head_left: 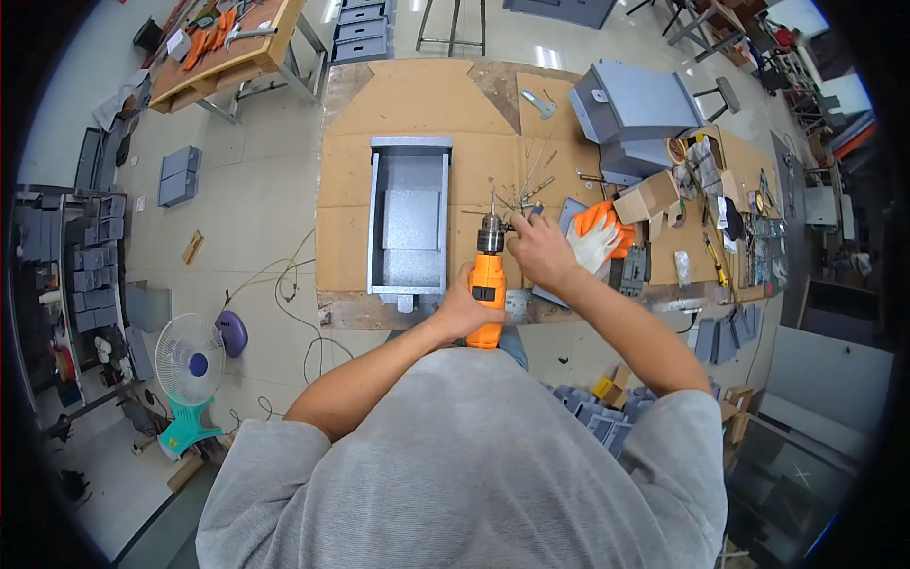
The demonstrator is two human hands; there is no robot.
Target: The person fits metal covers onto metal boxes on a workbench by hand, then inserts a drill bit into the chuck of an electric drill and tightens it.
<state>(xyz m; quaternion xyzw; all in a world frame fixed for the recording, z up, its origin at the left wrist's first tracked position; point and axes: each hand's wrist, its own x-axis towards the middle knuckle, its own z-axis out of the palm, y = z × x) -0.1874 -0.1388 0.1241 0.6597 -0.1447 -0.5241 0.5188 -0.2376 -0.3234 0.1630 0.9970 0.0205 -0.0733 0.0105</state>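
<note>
My left hand is wrapped round the body of an orange power drill. The drill lies at the table's near edge, its metal chuck and thin drill bit pointing away from me. Close against the chuck's right side, my right hand has its fingers pinched together; what they hold is mostly hidden. Several loose drill bits lie just beyond that hand. Left of the drill is an open grey metal box, long and rectangular, with a flat panel inside.
Cardboard covers the worktable. To the right are orange-and-white gloves, a small carton and a large grey metal enclosure. A standing fan and loose cables are on the floor at left.
</note>
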